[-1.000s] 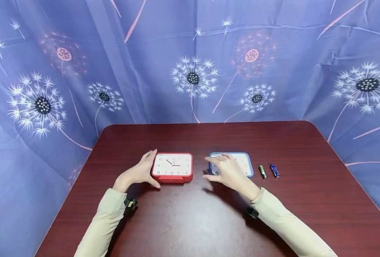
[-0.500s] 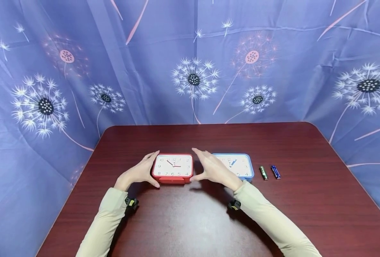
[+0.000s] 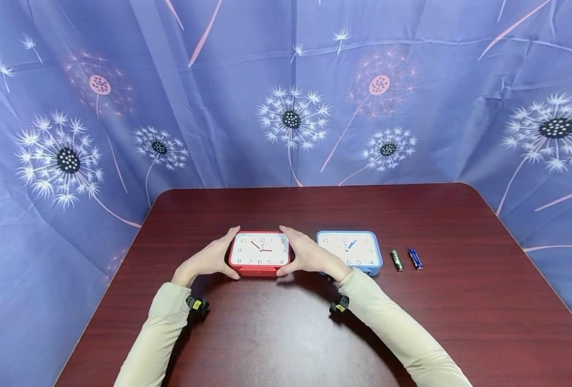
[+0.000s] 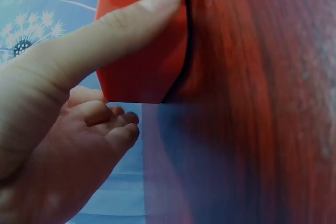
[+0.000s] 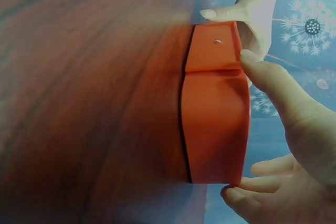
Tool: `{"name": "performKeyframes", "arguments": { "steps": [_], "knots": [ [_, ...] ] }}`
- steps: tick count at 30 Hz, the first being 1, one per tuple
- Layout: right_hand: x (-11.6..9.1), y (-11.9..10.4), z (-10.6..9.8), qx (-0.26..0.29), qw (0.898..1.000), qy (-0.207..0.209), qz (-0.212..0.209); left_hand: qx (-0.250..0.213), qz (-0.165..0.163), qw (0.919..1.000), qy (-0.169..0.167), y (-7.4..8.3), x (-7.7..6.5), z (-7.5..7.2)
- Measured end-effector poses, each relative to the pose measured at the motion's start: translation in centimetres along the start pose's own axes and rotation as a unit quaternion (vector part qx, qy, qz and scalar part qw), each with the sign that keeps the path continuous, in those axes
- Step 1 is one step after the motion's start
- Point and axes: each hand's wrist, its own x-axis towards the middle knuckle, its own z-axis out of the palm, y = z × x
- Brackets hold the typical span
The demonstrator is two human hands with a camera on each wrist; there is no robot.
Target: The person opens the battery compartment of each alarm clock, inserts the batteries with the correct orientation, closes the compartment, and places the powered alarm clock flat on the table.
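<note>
Toward the middle of the worktop (image 3: 286, 333), just to the left of centre, I can see the red clock (image 3: 273, 258) lying flat with its dial upward. Taking twelve o'clock as straight away from the person, its long axis runs from nine to three, and its red bar faces six. The relation that matters most, to my eye, is how the two hands bracket that long axis. The left grip (image 3: 205, 260) is at the nine o'clock end, so the clock lies at three from it; the right grip (image 3: 310, 255) is at the three o'clock end, with the clock at nine from it. Neither hand is clearly nearer. Both are clamped on the clock by its short ends, thumb on the near side and fingers round toward the far edge, though how hard they press I cannot tell. Beyond the right hand, at three o'clock, a blue clock (image 3: 349, 250) also lies dial up, its axis in line with the red one; the right wrist passes over its near left corner. Farther along at three are a green battery (image 3: 397, 260) and a blue battery (image 3: 415, 259), side by side, each slanting from eleven to five. At twelve hangs a flowered curtain (image 3: 227, 107).
</note>
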Motion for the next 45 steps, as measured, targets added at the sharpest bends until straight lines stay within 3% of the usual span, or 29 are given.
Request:
{"name": "performKeyframes", "arguments": {
  "steps": [9, 17, 29, 37, 45],
  "knots": [
    [0.2, -0.1, 0.4, 0.017, 1.0, 0.013, 0.016, -0.012, 0.005, 0.9997, 0.02, -0.5, 0.0, 0.1],
    [0.1, -0.4, 0.2, 0.024, 0.999, 0.032, 0.018, -0.092, 0.029, 0.9948, 0.032, -0.9, 0.0, 0.2],
    [0.1, -0.4, -0.6, 0.017, 1.0, -0.003, 0.022, -0.189, 0.036, 0.9813, 0.0, -0.4, -0.3, -0.1],
    [0.2, -0.2, -1.1, 0.006, 1.0, -0.023, 0.013, -0.217, 0.023, 0.9758, -0.005, -0.2, -0.5, -0.2],
    [0.2, -0.1, -1.3, -0.005, 1.0, -0.014, -0.005, -0.225, 0.03, 0.974, 0.005, 0.4, -0.7, -0.5]
  ]
}}
